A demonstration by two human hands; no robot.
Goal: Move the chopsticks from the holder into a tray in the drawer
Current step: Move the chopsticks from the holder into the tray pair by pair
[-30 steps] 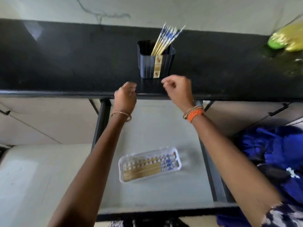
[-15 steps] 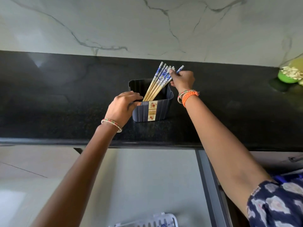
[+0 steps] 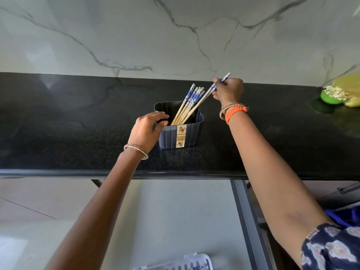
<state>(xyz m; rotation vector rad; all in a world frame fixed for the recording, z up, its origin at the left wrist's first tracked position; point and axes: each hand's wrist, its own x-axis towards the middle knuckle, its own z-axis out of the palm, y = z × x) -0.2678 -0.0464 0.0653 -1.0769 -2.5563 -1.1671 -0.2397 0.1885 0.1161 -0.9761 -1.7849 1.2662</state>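
Soft, even daylight fills the view, brightest on the marble wall (image 3: 175, 36) at 12 o'clock. The polished black tabletop (image 3: 68, 123) carries a pale triangular glare patch toward 10 o'clock and faint reflections. Shadows are weak and diffuse. Wide-angle distortion bows the tabletop edge and stretches the forearms toward 5 and 7 o'clock. Focus is fairly sharp centrally, softer at the corners.

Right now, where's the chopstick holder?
Head view, centre: the holder stands on the black counter, left hand on its left rim, green bowl far right.
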